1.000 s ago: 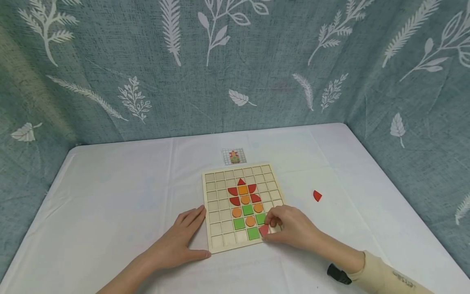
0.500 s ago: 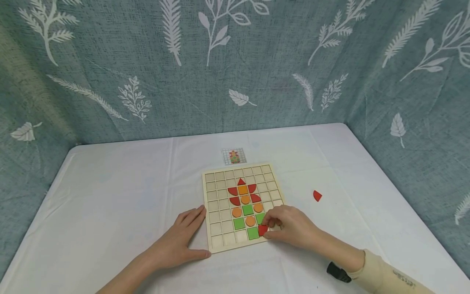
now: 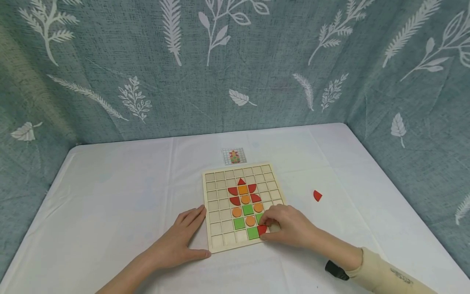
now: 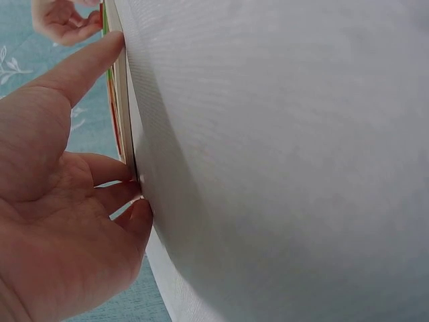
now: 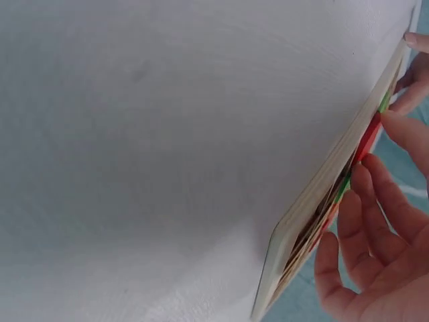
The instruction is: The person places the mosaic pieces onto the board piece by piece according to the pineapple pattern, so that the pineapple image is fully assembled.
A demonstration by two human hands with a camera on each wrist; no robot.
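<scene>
A pale wooden grid board (image 3: 216,216) lies on the table, with green squares, orange discs, an orange square and red pieces in its cells. My right hand (image 3: 290,226) pinches a red piece (image 3: 262,230) between thumb and fingers at the board's near row, right beside a green square (image 3: 253,233). Its outline is partly hidden by the fingers; in the right wrist view the red piece (image 5: 367,137) shows tilted between the fingertips. My left hand (image 3: 183,241) rests at the board's left side, thumb at the near corner and fingertips touching the edge.
A small card (image 3: 234,156) with a coloured grid picture lies behind the board. One loose red quarter-circle piece (image 3: 317,196) lies on the white tablecloth to the right. A black object (image 3: 336,270) sits by the right sleeve. Patterned teal curtain (image 3: 183,102) surrounds the table.
The right hand has shifted slightly left with the red piece, which now sits closer against the near green square. The left hand and the board have stayed in place.
</scene>
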